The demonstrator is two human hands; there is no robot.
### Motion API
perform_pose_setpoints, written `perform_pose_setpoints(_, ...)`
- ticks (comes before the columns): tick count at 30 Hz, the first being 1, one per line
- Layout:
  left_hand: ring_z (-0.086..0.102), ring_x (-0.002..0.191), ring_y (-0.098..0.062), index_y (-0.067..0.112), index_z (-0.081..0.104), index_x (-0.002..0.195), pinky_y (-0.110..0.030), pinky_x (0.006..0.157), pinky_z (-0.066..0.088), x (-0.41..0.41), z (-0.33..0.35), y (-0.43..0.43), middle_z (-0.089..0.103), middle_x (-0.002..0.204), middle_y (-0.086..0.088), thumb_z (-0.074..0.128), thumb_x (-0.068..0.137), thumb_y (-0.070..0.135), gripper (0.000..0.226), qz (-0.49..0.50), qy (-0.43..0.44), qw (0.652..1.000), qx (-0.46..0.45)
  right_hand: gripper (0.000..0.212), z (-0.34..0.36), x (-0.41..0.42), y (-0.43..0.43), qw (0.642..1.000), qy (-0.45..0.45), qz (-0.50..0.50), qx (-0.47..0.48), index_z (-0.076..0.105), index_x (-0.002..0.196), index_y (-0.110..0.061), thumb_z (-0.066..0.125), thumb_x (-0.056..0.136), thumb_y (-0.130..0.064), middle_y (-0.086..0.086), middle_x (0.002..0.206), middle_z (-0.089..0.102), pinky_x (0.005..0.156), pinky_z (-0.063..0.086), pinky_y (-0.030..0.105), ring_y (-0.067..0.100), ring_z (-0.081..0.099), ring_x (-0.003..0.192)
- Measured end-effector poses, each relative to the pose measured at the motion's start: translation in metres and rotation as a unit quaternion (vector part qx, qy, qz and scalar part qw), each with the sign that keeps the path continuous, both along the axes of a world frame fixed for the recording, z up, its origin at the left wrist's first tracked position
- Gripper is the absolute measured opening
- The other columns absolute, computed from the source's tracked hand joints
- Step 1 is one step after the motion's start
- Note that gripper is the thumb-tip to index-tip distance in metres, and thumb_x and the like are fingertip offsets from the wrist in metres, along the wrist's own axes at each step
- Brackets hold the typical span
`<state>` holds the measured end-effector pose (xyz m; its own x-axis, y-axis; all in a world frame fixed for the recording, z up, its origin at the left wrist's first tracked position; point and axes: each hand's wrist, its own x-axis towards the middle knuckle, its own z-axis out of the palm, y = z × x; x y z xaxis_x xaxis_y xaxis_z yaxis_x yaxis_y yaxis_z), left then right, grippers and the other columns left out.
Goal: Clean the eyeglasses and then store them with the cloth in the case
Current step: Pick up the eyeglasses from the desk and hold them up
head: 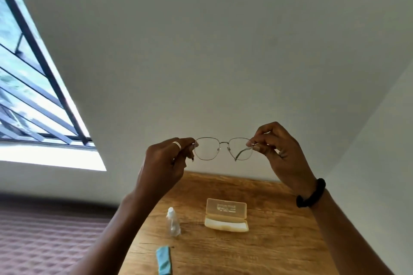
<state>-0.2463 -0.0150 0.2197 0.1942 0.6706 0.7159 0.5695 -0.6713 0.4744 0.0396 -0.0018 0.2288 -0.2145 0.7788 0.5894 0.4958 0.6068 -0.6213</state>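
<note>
Metal-framed eyeglasses (224, 148) are up in the air over the far edge of the wooden counter (279, 241), lenses facing the camera. Left hand (166, 163) pinches the left end of the frame, right hand (279, 152) the right end; fingers (257, 140) on both are curled onto the hinge areas. Pale yellow case (226, 215) sits open on the counter towards the far edge, lid up. Small clear bottle (173, 222) with a white cap stands near the left edge, just beside the case, not touching. Blue cloth (164, 260) lies at the near-left edge, well apart from the case.
</note>
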Motion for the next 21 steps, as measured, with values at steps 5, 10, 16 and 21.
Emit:
perform_pose_setpoints(5,0.061,0.058,0.001,0.006,0.074,0.108,-0.018,0.055,0.052,-0.016,0.0,-0.013,0.072,0.081,0.004,0.064,0.087,-0.001,0.024,0.005,0.013,1.0,0.009,0.014,0.0,-0.017,-0.003,1.0,0.014,0.007,-0.002,0.075,0.098,-0.017,0.062,0.091,-0.016,0.0,0.099,0.059,0.078,0.048,0.017,0.016,0.062,0.093)
perform_pose_setpoints(10,0.064,0.066,0.007,0.003,0.073,0.11,-0.013,0.061,0.054,-0.037,-0.008,-0.025,0.073,0.086,0.004,0.067,0.08,-0.013,0.034,-0.01,0.022,1.0,0.004,0.016,-0.007,-0.035,-0.008,0.999,0.042,0.03,-0.012,0.073,0.1,-0.018,0.06,0.091,-0.014,0.003,0.096,0.066,0.077,0.056,0.035,0.02,0.066,0.093)
perform_pose_setpoints(16,0.07,0.069,-0.007,-0.003,0.072,0.106,-0.019,0.067,0.058,-0.057,-0.01,-0.039,0.073,0.085,0.001,0.065,0.075,-0.021,0.037,-0.003,-0.03,0.999,0.045,0.022,-0.015,-0.063,-0.021,0.993,0.106,0.03,-0.033,0.066,0.115,-0.017,0.063,0.093,-0.016,0.002,0.098,0.069,0.073,0.058,0.04,0.021,0.067,0.085)
perform_pose_setpoints(21,0.07,0.069,-0.008,-0.002,0.071,0.106,-0.018,0.067,0.057,-0.078,-0.016,-0.043,0.072,0.082,0.001,0.062,0.075,-0.018,0.037,0.025,-0.054,0.997,0.054,0.043,-0.079,-0.11,-0.042,0.988,0.129,-0.089,0.011,0.05,0.132,-0.018,0.056,0.09,-0.024,0.002,0.106,0.062,0.068,0.055,0.023,0.013,0.062,0.086)
